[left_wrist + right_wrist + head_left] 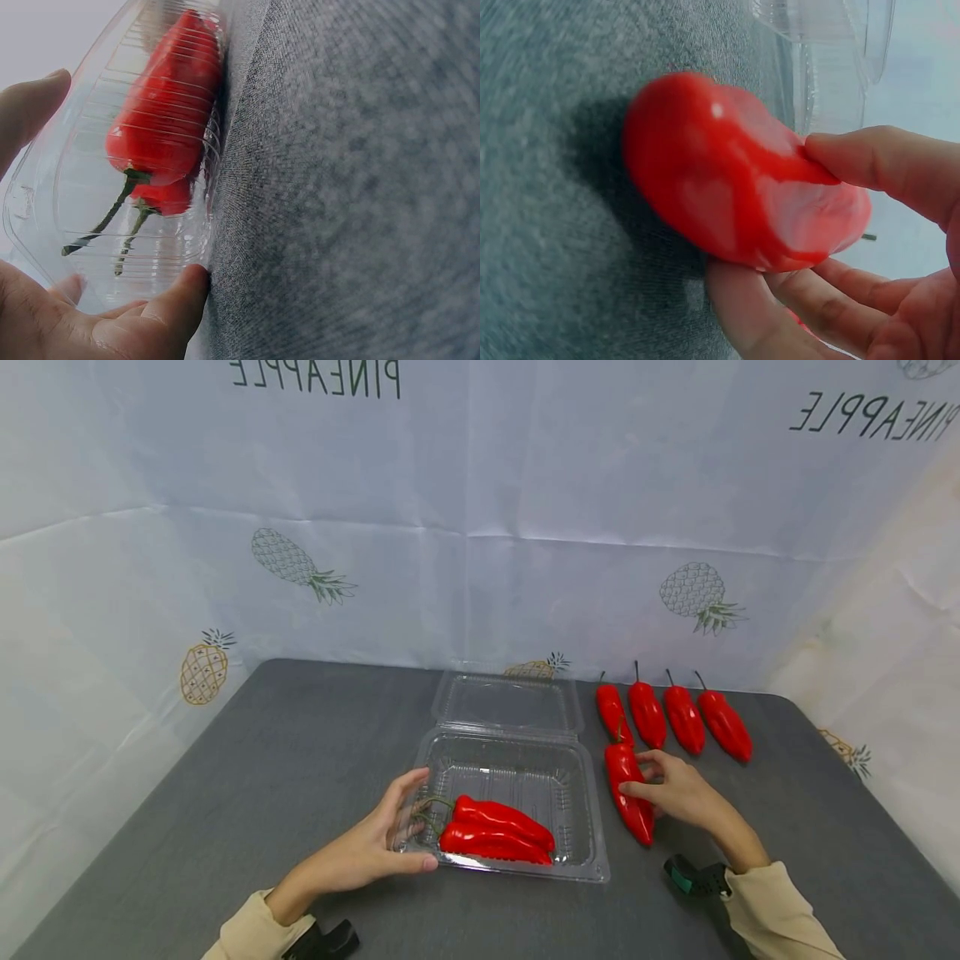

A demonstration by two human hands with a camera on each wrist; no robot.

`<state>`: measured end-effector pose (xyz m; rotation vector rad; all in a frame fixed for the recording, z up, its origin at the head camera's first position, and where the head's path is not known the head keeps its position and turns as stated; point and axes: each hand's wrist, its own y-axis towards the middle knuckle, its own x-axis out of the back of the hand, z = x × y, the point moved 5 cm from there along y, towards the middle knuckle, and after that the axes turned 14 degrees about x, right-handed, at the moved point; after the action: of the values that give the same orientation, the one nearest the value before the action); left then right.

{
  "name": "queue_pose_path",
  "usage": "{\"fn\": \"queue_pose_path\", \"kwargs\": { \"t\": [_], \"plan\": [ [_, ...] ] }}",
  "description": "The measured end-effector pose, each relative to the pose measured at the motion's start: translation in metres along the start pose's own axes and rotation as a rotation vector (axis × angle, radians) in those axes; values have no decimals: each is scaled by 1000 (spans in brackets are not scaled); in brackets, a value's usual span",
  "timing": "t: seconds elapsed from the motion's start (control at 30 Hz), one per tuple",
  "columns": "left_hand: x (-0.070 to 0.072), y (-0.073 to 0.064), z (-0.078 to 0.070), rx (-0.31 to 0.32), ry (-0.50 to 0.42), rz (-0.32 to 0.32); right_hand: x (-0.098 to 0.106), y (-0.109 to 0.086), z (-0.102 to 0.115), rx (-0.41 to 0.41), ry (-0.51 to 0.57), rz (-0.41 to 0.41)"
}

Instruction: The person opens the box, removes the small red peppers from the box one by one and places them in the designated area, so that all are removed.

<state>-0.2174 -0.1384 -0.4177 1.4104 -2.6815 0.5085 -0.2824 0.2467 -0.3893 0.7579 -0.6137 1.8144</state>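
Observation:
In the head view, a clear plastic clamshell container [491, 775] stands on the dark table with its lid [510, 703] folded back. Two red peppers [495, 828] with green stems lie side by side along its near wall. My left hand [367, 847] holds the container's near-left corner, thumb at the front and fingers along the left side. To the right of the container, my right hand [678, 789] pinches another red pepper [628, 789] between thumb and fingers. The right wrist view shows that pepper's rounded tip [675, 157] close over the table, a shadow beneath it.
Several more red peppers [686, 720] lie in a row at the back right of the table [337, 735], stems pointing away. A white cloth [465, 593] printed with pineapples hangs behind the table and along its sides.

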Motion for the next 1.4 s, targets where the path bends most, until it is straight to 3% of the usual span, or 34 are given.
{"fn": "queue_pose_path", "kwargs": {
  "t": [0.7,1.4],
  "plan": [
    [0,-1,-4,4,1,0,2,-3,-3,-48,-30,7],
    [-1,-1,-1,7,1,-2,4,-4,0,-29,-13,-9]
  ]
}}
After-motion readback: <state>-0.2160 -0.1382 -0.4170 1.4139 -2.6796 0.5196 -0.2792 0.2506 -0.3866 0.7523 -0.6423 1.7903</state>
